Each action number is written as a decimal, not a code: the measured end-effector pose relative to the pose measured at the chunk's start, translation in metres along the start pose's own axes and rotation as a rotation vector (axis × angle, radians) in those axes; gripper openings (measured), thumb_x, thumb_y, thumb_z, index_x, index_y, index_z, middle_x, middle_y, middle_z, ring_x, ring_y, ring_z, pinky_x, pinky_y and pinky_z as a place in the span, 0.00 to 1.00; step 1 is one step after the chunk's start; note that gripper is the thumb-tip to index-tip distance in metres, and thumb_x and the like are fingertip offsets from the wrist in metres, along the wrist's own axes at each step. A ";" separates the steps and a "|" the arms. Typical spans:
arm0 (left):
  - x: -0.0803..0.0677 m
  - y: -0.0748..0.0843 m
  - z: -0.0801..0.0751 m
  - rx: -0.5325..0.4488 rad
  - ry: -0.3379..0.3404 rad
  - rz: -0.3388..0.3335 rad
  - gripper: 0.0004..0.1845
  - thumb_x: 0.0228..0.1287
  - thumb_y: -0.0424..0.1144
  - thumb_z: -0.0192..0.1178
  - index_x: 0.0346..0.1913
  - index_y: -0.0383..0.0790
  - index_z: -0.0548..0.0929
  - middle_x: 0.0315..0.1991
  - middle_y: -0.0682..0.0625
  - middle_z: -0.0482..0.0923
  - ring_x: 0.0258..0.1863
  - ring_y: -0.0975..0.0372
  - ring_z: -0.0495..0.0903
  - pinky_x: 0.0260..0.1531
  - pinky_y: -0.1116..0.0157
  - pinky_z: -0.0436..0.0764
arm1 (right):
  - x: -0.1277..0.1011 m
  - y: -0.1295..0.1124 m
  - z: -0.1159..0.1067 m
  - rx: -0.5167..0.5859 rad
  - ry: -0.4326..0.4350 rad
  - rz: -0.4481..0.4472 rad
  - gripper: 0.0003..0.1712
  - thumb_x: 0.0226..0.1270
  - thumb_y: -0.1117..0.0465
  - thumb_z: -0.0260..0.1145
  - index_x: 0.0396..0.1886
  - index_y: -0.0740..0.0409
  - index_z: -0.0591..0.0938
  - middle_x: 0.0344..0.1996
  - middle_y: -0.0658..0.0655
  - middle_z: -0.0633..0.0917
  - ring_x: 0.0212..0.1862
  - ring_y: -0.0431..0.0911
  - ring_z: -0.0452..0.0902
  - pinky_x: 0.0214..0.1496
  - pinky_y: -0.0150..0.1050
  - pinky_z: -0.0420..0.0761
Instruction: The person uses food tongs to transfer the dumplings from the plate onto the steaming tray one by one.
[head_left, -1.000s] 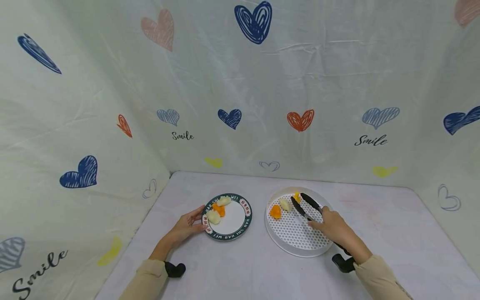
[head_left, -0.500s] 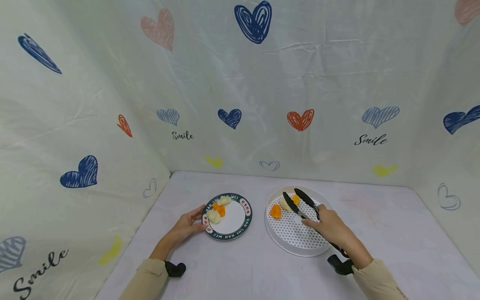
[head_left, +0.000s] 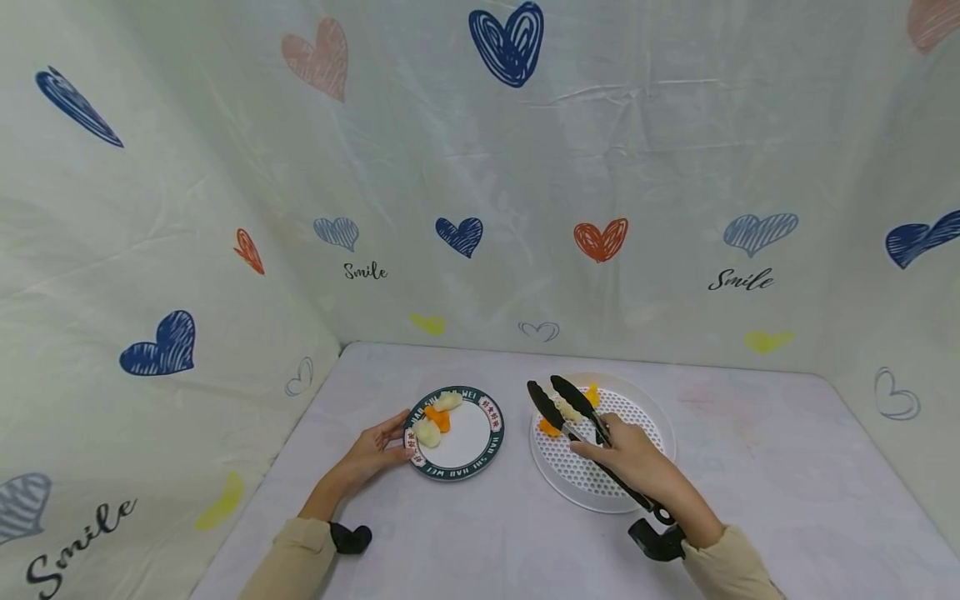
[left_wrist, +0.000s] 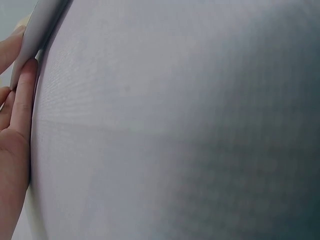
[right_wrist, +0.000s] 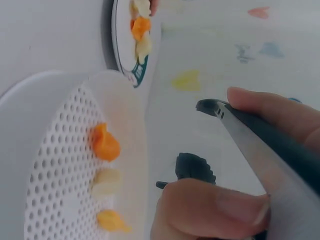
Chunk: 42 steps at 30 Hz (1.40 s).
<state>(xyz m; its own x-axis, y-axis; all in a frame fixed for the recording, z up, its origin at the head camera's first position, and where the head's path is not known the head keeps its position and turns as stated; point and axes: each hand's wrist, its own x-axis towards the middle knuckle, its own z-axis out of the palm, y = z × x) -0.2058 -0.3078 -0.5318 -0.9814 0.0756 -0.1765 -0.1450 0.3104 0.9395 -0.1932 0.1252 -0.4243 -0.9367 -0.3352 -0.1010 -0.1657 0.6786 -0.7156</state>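
My left hand (head_left: 369, 454) holds the left rim of a white plate (head_left: 468, 442) with a green lettered border. In the left wrist view the thumb lies over the rim and fingers (left_wrist: 24, 102) sit under it. Two whitish dumpling-like pieces and an orange one (head_left: 438, 418) are on the plate. My right hand (head_left: 637, 458) grips black-and-silver tongs (head_left: 550, 407), their tips spread apart with nothing between them, above a round white perforated tray (head_left: 577, 467). In the tray lie an orange dumpling-like piece (right_wrist: 106, 145), a whitish one (right_wrist: 106, 181) and a yellow one (right_wrist: 111, 220).
A pale cloth covers the table (head_left: 487, 542), with a gap between plate and tray. Behind and at both sides hang white curtains (head_left: 525, 183) printed with hearts and "Smile". A black camera mount (head_left: 656, 542) is on the right wrist, another (head_left: 350, 539) on the left.
My right hand has carried the tongs leftward, from over the yellow piece to over the whitish and orange ones. The left hand and plate have stayed in place.
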 end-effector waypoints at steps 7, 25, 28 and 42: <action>-0.001 -0.001 0.000 0.001 0.003 -0.004 0.43 0.60 0.34 0.71 0.76 0.38 0.62 0.65 0.40 0.75 0.67 0.50 0.70 0.69 0.49 0.64 | 0.004 -0.010 0.019 0.078 0.002 -0.014 0.46 0.64 0.45 0.71 0.62 0.81 0.68 0.44 0.69 0.82 0.44 0.56 0.79 0.43 0.50 0.82; -0.004 -0.002 -0.002 0.001 -0.003 0.001 0.43 0.60 0.35 0.70 0.77 0.39 0.61 0.67 0.40 0.72 0.68 0.50 0.68 0.70 0.48 0.62 | 0.012 -0.036 0.070 0.324 -0.197 -0.027 0.41 0.63 0.42 0.70 0.55 0.74 0.70 0.14 0.54 0.75 0.09 0.41 0.70 0.10 0.32 0.71; -0.004 -0.002 -0.002 0.000 -0.016 0.004 0.44 0.61 0.35 0.70 0.77 0.38 0.60 0.68 0.39 0.71 0.70 0.48 0.65 0.71 0.47 0.59 | 0.013 -0.038 0.082 0.335 -0.218 -0.011 0.44 0.62 0.42 0.71 0.60 0.75 0.68 0.13 0.54 0.76 0.08 0.40 0.70 0.10 0.30 0.69; 0.000 -0.003 -0.001 0.031 -0.060 0.083 0.34 0.73 0.30 0.55 0.77 0.31 0.54 0.77 0.38 0.52 0.77 0.46 0.47 0.73 0.50 0.50 | 0.027 -0.051 0.129 0.286 -0.212 -0.046 0.44 0.65 0.46 0.70 0.61 0.79 0.66 0.10 0.51 0.72 0.05 0.40 0.66 0.07 0.29 0.65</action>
<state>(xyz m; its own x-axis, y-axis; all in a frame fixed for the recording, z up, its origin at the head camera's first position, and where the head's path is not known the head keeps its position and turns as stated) -0.2053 -0.3094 -0.5343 -0.9804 0.1591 -0.1165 -0.0584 0.3297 0.9423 -0.1702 -0.0029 -0.4800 -0.8405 -0.5095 -0.1841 -0.0850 0.4596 -0.8840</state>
